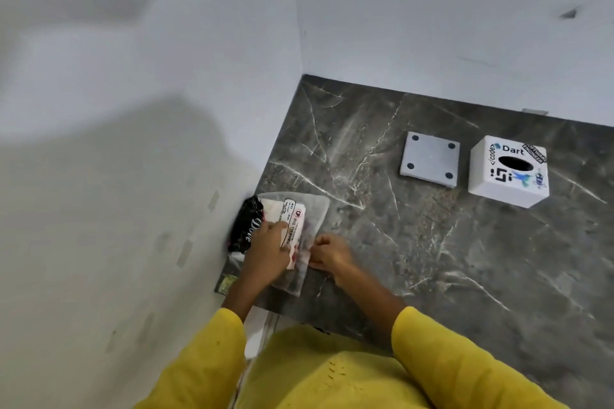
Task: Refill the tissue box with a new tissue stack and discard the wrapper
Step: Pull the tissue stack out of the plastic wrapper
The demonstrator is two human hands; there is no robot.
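A pack of tissues (pixel 296 214) in a clear plastic wrapper (pixel 317 209) lies at the left edge of the dark marble counter (pixel 432 259). My left hand (pixel 268 251) presses down on top of the pack. My right hand (pixel 330 254) pinches the wrapper's edge at the pack's right side. The white cube tissue box (pixel 506 171), with stickers and an oval slot on top, stands at the far right. Its white square base plate (pixel 430 159) lies flat just left of it, four dark dots showing.
A black printed packet (pixel 244 224) sits against the white wall (pixel 133 176) left of the tissue pack. White walls bound the counter at the left and back. The counter's front edge runs by my yellow sleeves (pixel 448 359).
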